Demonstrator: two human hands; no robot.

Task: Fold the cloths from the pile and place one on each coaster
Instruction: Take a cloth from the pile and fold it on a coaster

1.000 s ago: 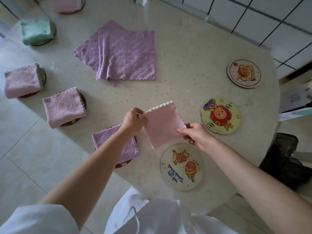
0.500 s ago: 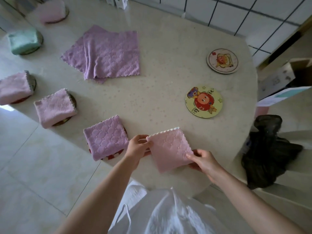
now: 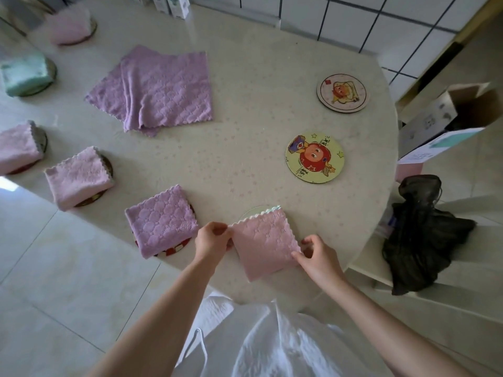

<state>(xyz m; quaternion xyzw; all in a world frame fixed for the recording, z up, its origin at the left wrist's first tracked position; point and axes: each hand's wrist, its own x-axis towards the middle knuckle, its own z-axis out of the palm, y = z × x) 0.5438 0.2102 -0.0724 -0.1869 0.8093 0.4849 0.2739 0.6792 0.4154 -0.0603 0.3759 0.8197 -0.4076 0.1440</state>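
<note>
Both bare forearms reach in from the near edge of the round table (image 3: 245, 63), converging toward its rim. The left hand (image 3: 213, 239) is curled, with thumb and fingertips pinching the left corner of a folded pink cloth (image 3: 264, 243). The right hand (image 3: 317, 257) pinches the cloth's right corner, thumb on top and fingers bent beneath the edge.

The cloth is stretched between the two hands, over a coaster (image 3: 253, 212) of which only a pale arc shows past the cloth's far edge (whether the cloth's full weight rests on it, I cannot tell). It is a roughly square fold of fluffy microfibre with an embossed pattern and a scalloped white hem.

Just left of the left hand, a folded purple cloth (image 3: 160, 220) with the same quilted texture covers a red-and-white coaster. Further left along the table edge are a folded pink cloth (image 3: 77, 176), another pink one (image 3: 19, 146), a green one (image 3: 25, 73) and a blurred pink one (image 3: 69, 25), each on a round coaster.

The pile of purple cloths (image 3: 160, 88) lies flat and unfolded toward the far left of the table, well apart from the hands. Two bare round coasters lie to the right: a yellow cartoon coaster (image 3: 315, 157) and, beyond it, a pale pink cartoon coaster (image 3: 342, 93). The tabletop is glossy and cream with faint speckles.
</note>
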